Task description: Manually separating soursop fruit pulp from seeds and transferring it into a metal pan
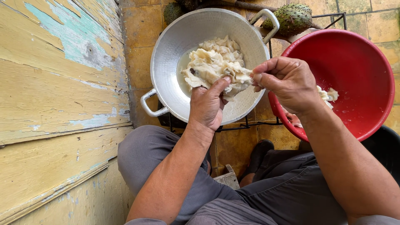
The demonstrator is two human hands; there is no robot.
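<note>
Over the dented aluminium wok (pixel 166 54) on its black wire stand (pixel 250 124), both hands work a clump of white soursop pulp (pixel 208 68). The left hand (pixel 207 106) is closed on the near edge of the clump, thumb pressed down on top and fingers curled beneath it. The right hand (pixel 287 81) has its thumb and fingertips pinched together on the clump's right end, as if pulling a bit free; what it pinches is too small to tell.

A good heap of the same pulp already lies in the wok, piled toward the far side, with one dark seed showing at its left edge. The red plastic basin (pixel 358 66) just to the right, its rim near the wok's, holds only a few pale scraps, partly hidden behind the right wrist. Beyond the wok's far handle lies a whole green spiky soursop (pixel 293 17), unopened, and another green fruit (pixel 173 11) shows at the top edge.

Judging from this, the work looks well along for the fruit already opened, since most pulp sits in the wok, but the piece in hand is not finished and at least one whole fruit is left. The person sits low in grey trousers on the yellow tiled floor (pixel 141 25), beside a peeling yellow wooden wall (pixel 54 96).
</note>
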